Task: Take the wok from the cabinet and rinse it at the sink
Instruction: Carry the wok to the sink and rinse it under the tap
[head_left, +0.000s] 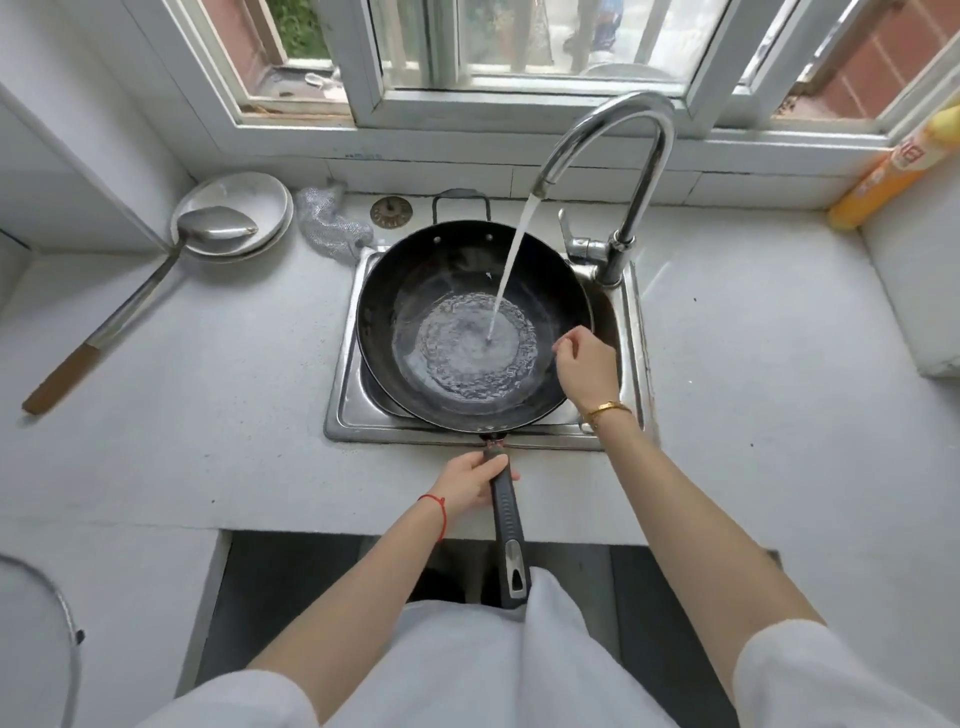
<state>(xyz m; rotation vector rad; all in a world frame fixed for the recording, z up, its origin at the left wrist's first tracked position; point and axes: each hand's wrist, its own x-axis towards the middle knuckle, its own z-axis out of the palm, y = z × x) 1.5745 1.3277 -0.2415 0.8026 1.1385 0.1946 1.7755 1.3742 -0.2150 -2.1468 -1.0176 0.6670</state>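
A black wok (415, 280) rests across the steel sink (343, 400), its long black handle pointing toward me. Water streams from the chrome faucet (639, 171) into the wok and pools in its bottom. My left hand (475, 480) grips the handle close to the pan. My right hand (587, 366) hovers over the wok's right rim, fingers loosely curled, holding nothing that I can see.
White plates (260, 192) with a metal ladle (156, 280) lie on the counter at the left, a steel scrubber (327, 223) beside them. An orange bottle (883, 176) leans at the right by the window sill. A round lid edge (57, 608) shows at the lower left.
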